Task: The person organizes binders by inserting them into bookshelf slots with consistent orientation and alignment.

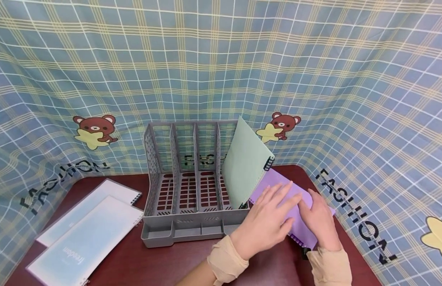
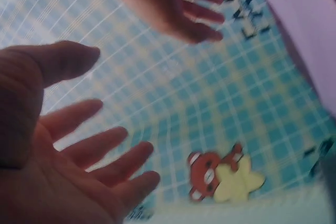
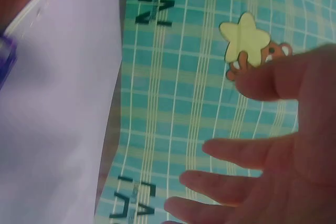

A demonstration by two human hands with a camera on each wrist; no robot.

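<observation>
Blue-and-yellow plaid cloth point(image 1: 196, 71) hangs around a dark red worktop point(image 1: 178, 260), which bears one grey plastic four-compartment rack point(image 1: 192, 218). Left of the rack lie two overlapping white-and-blue spiral notebooks point(image 1: 90, 238); one pale green spiral notebook point(image 1: 246, 167) leans in its rightmost compartment; right of it is one purple spiral notebook point(image 1: 299, 226), beneath the left hand point(image 1: 265, 220) and right hand point(image 1: 319, 218), both open-fingered, apart, gripping nothing.

So your rack point(image 1: 160, 221) sits mid-table point(image 1: 185, 264), one notebook point(image 1: 244, 167) standing in its rightmost slot. Right of that there's a flat notebook point(image 1: 299, 228), your left hand point(image 1: 265, 222) over its left part, right hand point(image 1: 320, 220) over its right. Left of the rack, a front pad point(image 1: 92, 238) overlaps a rear pad point(image 1: 106, 191). Curtain's point(image 1: 192, 59) behind everything.
</observation>
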